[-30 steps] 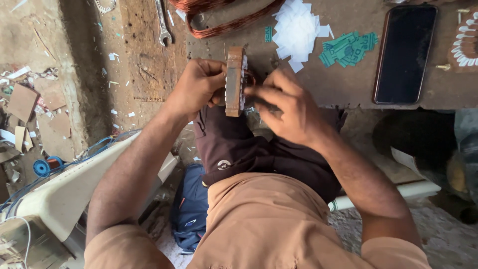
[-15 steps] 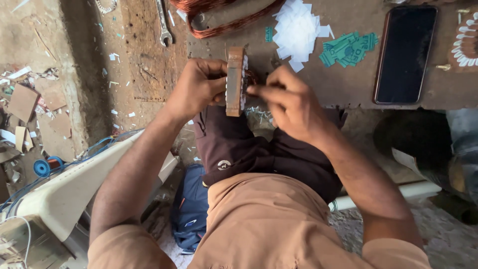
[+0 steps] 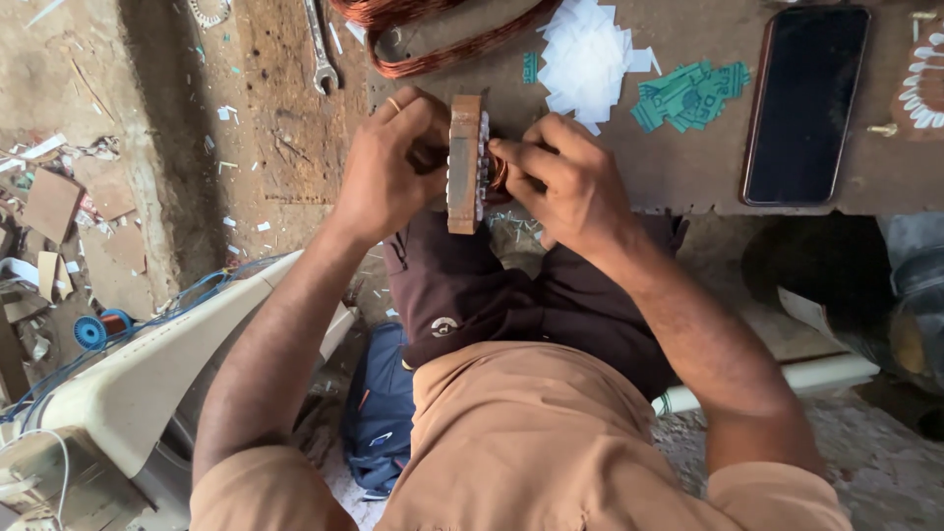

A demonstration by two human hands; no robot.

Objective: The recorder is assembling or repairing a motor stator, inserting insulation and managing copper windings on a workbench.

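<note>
A rusty brown motor stator core stands on edge at the front of the workbench, with white insulation slips and copper wire showing on its right face. My left hand grips it from the left side. My right hand presses its fingertips against the copper winding on the core's right face. Both hands touch the core above my dark trousers.
Copper wire coils, a spanner, a pile of white paper slips, green paper slips and a dark phone lie on the bench. A blue wire spool and scraps sit on the floor at left.
My right hand's fingers have shifted slightly on the winding; the core stays held in the same place by my left hand.
</note>
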